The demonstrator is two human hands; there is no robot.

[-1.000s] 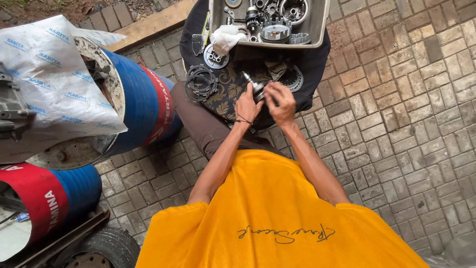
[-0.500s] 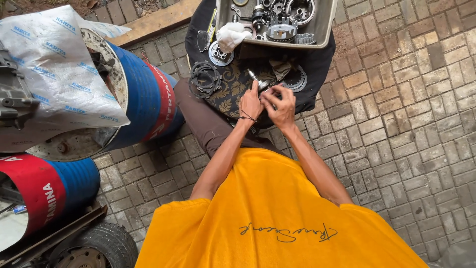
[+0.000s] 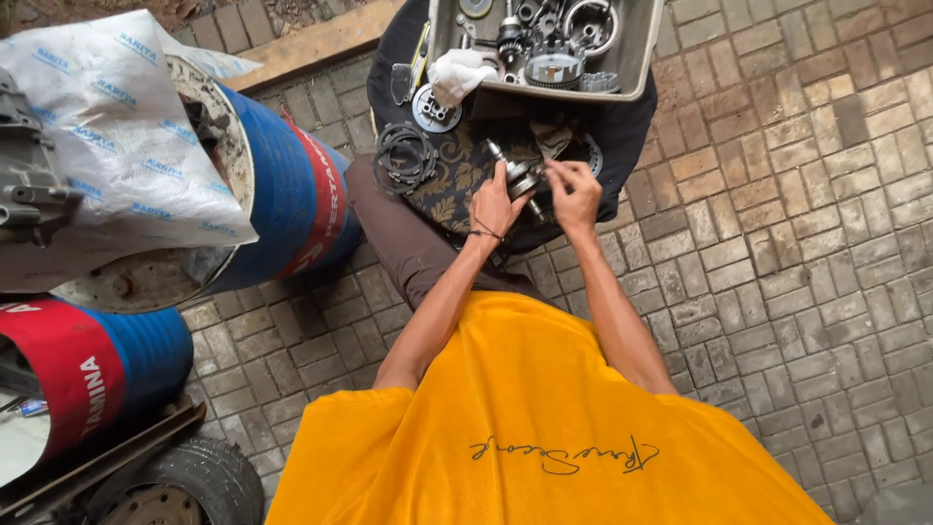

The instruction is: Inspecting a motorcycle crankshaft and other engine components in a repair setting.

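I am crouched over a dark patterned cloth (image 3: 457, 185) spread on the brick paving. My left hand (image 3: 494, 206) grips a metal shaft with gears (image 3: 517, 175), its thin end pointing up and to the left. My right hand (image 3: 575, 192) pinches the other end of the same part. A stack of dark rings (image 3: 406, 156) lies on the cloth left of my hands. Above them stands a grey tray (image 3: 637, 58) with several gears and metal parts, a white rag (image 3: 459, 74) at its left corner.
A blue and red drum (image 3: 282, 199) lies on its side at the left, covered by a white printed sack (image 3: 117, 146). A second drum (image 3: 97, 374) and a tyre (image 3: 185, 481) are at the lower left. A wooden plank (image 3: 311, 47) lies at the top.
The view has shifted slightly, so the tray sits higher in the frame. Both hands stay on the shaft, the right hand's fingers working around its end.
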